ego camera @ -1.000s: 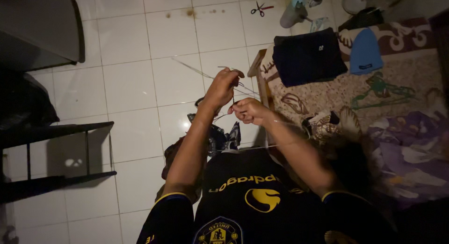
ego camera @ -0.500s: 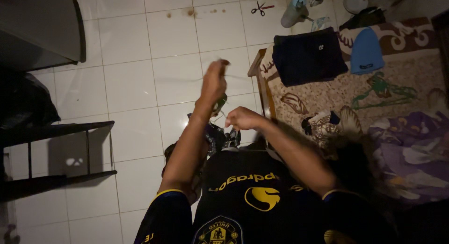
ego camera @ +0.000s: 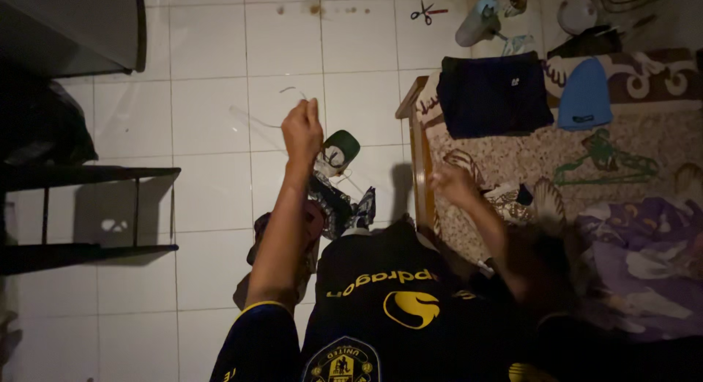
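My left hand (ego camera: 302, 127) is raised over the white tile floor, fingers closed on a thin pale wire hanger (ego camera: 258, 121) that sticks out to the left. My right hand (ego camera: 454, 183) is apart from it, blurred, low over the left edge of the patterned mat (ego camera: 527, 144); whether it holds anything is unclear. A black shirt with a yellow logo (ego camera: 381, 283) hangs just below my arms. Under my left hand lie a green cap (ego camera: 341, 148) and a small heap of dark patterned clothes (ego camera: 344, 206).
On the mat lie a folded dark garment (ego camera: 494, 93), a blue beanie (ego camera: 584, 93) and a green hanger (ego camera: 600, 161). Scissors (ego camera: 429, 13) and a spray bottle (ego camera: 476, 23) lie on the far tiles. A dark rack (ego camera: 88, 214) stands at left; purple bedding (ego camera: 637, 257) at right.
My hands were together working wire hangers; they have parted. The left hand rose left with one wire hanger, the right swung toward the mat.
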